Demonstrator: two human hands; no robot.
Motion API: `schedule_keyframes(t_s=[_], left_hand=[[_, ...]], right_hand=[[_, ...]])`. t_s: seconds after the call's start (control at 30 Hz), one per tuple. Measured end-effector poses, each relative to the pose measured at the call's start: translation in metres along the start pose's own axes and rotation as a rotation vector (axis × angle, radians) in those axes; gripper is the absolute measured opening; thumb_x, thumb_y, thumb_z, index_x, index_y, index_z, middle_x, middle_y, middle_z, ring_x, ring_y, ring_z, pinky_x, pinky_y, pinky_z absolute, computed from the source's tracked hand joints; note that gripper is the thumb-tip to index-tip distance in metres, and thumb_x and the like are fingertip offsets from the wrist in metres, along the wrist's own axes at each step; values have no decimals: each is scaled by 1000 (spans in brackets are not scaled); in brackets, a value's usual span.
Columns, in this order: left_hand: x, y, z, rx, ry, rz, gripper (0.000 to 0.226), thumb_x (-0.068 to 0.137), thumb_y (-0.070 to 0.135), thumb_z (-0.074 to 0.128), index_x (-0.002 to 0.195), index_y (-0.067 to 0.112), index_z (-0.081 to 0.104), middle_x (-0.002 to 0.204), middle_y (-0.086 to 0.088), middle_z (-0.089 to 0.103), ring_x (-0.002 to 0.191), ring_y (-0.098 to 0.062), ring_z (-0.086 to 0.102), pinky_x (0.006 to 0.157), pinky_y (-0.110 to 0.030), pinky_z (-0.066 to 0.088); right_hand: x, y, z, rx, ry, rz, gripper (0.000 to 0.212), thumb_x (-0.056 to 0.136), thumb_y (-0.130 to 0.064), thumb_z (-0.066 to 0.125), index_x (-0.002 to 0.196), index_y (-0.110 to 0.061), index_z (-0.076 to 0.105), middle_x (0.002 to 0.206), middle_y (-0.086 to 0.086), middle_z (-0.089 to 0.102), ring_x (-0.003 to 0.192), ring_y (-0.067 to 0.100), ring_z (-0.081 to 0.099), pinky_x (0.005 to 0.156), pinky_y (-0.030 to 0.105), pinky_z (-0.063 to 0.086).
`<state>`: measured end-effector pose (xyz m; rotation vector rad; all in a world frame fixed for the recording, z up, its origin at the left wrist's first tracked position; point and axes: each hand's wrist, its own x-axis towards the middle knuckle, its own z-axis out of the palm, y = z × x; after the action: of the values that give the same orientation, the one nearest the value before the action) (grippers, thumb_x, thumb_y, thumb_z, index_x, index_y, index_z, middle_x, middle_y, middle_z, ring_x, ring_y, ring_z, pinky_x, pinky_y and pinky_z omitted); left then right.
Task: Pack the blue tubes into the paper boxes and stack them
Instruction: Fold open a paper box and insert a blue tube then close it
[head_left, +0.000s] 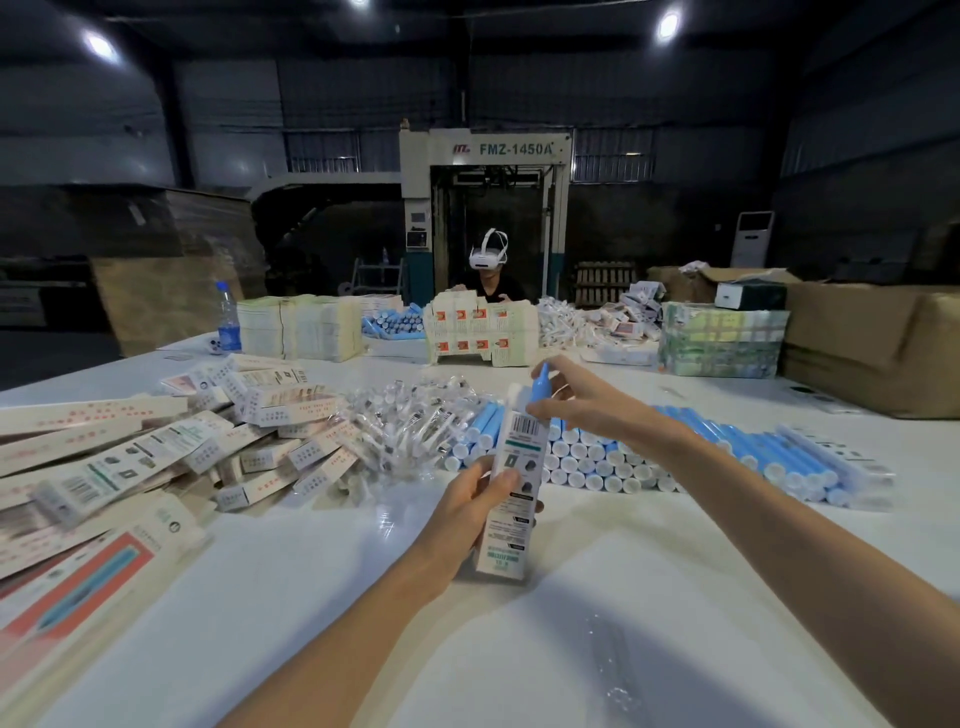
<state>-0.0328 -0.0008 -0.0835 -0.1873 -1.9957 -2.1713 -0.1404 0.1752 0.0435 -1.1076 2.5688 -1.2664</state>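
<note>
Atop printed white box (511, 483), blue tube (540, 384).

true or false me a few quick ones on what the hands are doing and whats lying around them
1. The left hand grips a paper box. True.
2. The right hand holds nothing. False: its fingers pinch a blue tube that sticks out of the box's top end.
3. A stack of blue tubes lies to the right of the held box. True.
4. The water bottle lies tipped on its side. False: it stands upright, far off to the left.
5. A loose pile of paper boxes lies to the left of the held box. True.
</note>
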Motion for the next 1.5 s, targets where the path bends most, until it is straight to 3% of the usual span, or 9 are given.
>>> schedule_keyframes(t_s=[0.07,0.17,0.3,0.57,0.9,1.03,1.13,1.3,1.5], left_hand=[[1,-1,0,6,46,0,39,103,45,66,134,24,61,117,-11,79,108,-33,77,94,-46,63],[4,-4,-3,9,166,8,27,109,40,58,130,24,62,108,-7,80,95,-27,79,78,-35,64],[10,-5,-12,-19,471,33,17,110,44,51,116,33,62,94,-2,82,78,-18,80,59,-31,58],[22,-3,-42,-106,805,104,21,110,44,49,117,28,62,104,-6,79,93,-31,77,92,-58,61],[24,-1,-38,-155,728,150,24,106,46,51,119,30,63,90,-3,81,81,-25,80,81,-50,64],[22,2,-31,-195,697,205,22,112,35,52,127,25,65,101,-2,81,88,-25,80,76,-40,63],[18,5,-26,-201,576,195,19,110,38,56,123,27,66,104,-7,81,93,-28,80,70,-33,63],[10,4,-11,-132,308,106,30,102,34,71,129,26,62,118,-8,79,109,-30,77,91,-51,64],[1,0,5,-74,-6,17,58,94,43,79,141,19,54,126,-12,76,112,-38,76,99,-59,59]], right_hand=[[3,10,13,-36,-4,-14,30,109,-30,53,137,-20,50,126,6,58,107,24,59,83,36,51],[12,25,34,-18,134,-55,40,111,-34,46,148,-19,48,132,2,54,106,13,57,77,20,47],[40,30,62,-170,336,-216,27,108,-14,52,132,-13,62,118,0,61,97,11,58,82,23,45],[113,20,138,-911,61,-461,41,93,0,57,132,-10,63,128,8,64,125,30,51,97,43,43],[124,31,152,-1269,16,-560,36,106,-18,42,138,-18,57,137,2,58,129,25,45,105,36,31],[110,24,135,-1047,261,-639,26,102,-12,54,126,-13,63,121,6,65,113,26,55,99,37,39],[89,22,109,-551,497,-476,11,96,-2,65,104,-10,64,99,7,67,91,27,59,81,40,50],[37,20,44,121,712,-255,37,100,-5,65,132,-16,50,87,-9,70,78,10,67,76,30,61],[-13,-4,-15,491,716,-258,41,94,-3,70,130,-18,58,94,11,76,90,32,73,87,44,62]])
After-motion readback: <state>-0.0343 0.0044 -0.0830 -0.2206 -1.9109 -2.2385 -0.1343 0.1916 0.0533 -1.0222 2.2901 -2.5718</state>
